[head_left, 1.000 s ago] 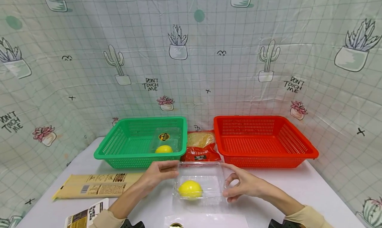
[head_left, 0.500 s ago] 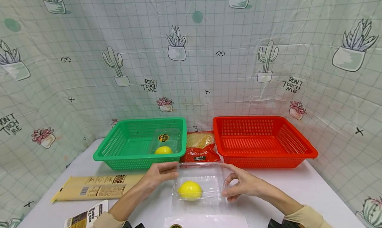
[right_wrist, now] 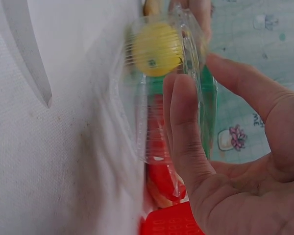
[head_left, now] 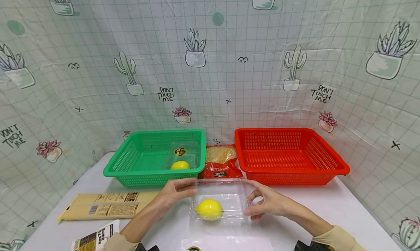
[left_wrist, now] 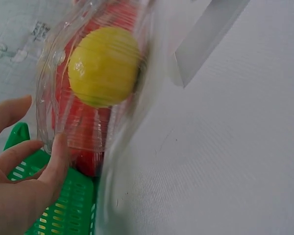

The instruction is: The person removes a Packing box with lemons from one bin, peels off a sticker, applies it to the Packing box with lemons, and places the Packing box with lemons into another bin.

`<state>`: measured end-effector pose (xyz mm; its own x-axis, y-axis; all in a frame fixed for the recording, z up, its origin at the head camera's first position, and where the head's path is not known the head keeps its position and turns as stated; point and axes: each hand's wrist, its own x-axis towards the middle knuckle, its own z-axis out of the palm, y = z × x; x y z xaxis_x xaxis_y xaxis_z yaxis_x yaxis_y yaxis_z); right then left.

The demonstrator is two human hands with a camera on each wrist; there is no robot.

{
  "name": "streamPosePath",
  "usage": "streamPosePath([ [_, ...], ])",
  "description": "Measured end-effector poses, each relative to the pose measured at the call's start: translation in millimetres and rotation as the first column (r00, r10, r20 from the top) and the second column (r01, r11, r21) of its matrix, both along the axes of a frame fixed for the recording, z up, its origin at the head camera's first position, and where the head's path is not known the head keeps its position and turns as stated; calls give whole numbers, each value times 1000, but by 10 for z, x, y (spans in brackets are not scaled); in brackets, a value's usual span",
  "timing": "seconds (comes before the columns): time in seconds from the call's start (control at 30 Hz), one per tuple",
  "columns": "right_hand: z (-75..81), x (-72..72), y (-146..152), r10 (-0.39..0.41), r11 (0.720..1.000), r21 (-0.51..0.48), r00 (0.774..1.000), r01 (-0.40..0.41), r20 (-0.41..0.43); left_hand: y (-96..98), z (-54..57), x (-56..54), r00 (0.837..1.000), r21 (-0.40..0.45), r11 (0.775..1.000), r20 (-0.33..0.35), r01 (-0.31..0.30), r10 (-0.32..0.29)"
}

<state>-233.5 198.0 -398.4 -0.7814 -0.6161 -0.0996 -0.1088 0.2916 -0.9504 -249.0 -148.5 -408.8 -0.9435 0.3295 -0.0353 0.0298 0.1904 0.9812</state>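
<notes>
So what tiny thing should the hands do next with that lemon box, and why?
Maybe ease the clear plastic box a little toward the green basket. The left hand and right hand hold its sides, a lemon sits inside, and a similar box with another lemon lies in that basket, so the two might belong together.

A creased, pale grey-green hanging sheet [head_left: 216, 79], printed with a thin grid, potted cacti [head_left: 295, 68], pink succulents [head_left: 182, 114] and "DON'T TOUCH ME" lettering [head_left: 322, 93], walls the back and both sides of a flat, white bench [head_left: 344, 211]. Soft light puts a faint sheen on its folds.
</notes>
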Motion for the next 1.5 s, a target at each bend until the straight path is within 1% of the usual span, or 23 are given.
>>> streamPosePath([
  [0.1,29,23,12,-9,1000,15,1000,9,-29,-28,-9,34,1000,-16,1000,-13,6,-6],
  [0.2,89,50,29,-32,998,58,995,38,-98,-74,-3,91,999,-31,999,-34,18,-19],
  [0.33,193,103,37,-82,982,149,974,115,-213,-132,15,174,996,-52,997,-63,53,-56],
  [0.43,245,162,-2,-73,978,165,951,127,-301,-175,16,239,993,-83,994,-86,75,-83],
  [0.5,263,211,-54,-31,985,149,936,89,-350,-203,2,284,988,-101,991,-115,87,-98],
  [0.57,278,263,-132,29,989,143,915,32,-403,-235,-10,329,983,-118,988,-143,95,-112],
  [0.63,283,323,-229,98,986,165,882,-23,-462,-263,-29,376,977,-140,984,-167,111,-134],
  [0.73,267,418,-408,189,971,226,837,-81,-513,-294,-60,449,966,-178,972,-182,153,-185],
  [0.8,228,479,-546,257,951,286,808,-115,-530,-304,-80,493,952,-204,959,-192,199,-238],
  [0.83,205,506,-612,289,941,312,798,-133,-529,-304,-87,512,942,-215,950,-200,224,-268],
  [0.9,160,555,-736,338,918,365,788,-155,-514,-299,-101,546,917,-244,931,-227,273,-328],
  [0.93,133,572,-793,363,906,390,775,-164,-518,-295,-104,560,900,-266,918,-247,293,-359],
  [1.0,92,597,-890,397,884,434,773,-176,-494,-285,-102,584,865,-300,892,-275,338,-420],
  [1.03,73,602,-929,405,875,450,777,-178,-481,-280,-98,594,847,-314,878,-286,360,-449],
  [1.1,33,599,-1002,419,862,470,789,-189,-450,-270,-87,616,815,-350,848,-289,398,-502],
  [1.13,9,595,-1033,426,856,478,790,-195,-440,-266,-82,626,805,-362,833,-275,419,-525],
  [1.17,-10,590,-1064,432,851,486,793,-200,-430,-263,-74,636,801,-369,817,-248,442,-545],
  [1.23,-49,583,-1115,443,844,494,791,-209,-422,-261,-67,647,784,-390,784,-205,483,-585],
  [1.3,-77,582,-1160,455,835,507,787,-215,-417,-256,-62,649,768,-418,754,-177,507,-615],
  [1.33,-86,584,-1182,462,831,514,780,-214,-422,-256,-64,648,758,-435,740,-176,513,-629],
  [1.4,-97,587,-1218,469,825,522,776,-215,-421,-257,-68,648,739,-466,720,-184,515,-648],
  [1.47,-105,589,-1244,477,822,528,765,-213,-432,-255,-69,649,733,-491,710,-192,504,-653],
  [1.5,-106,589,-1251,476,823,527,766,-215,-431,-255,-67,650,730,-505,706,-197,497,-655],
])
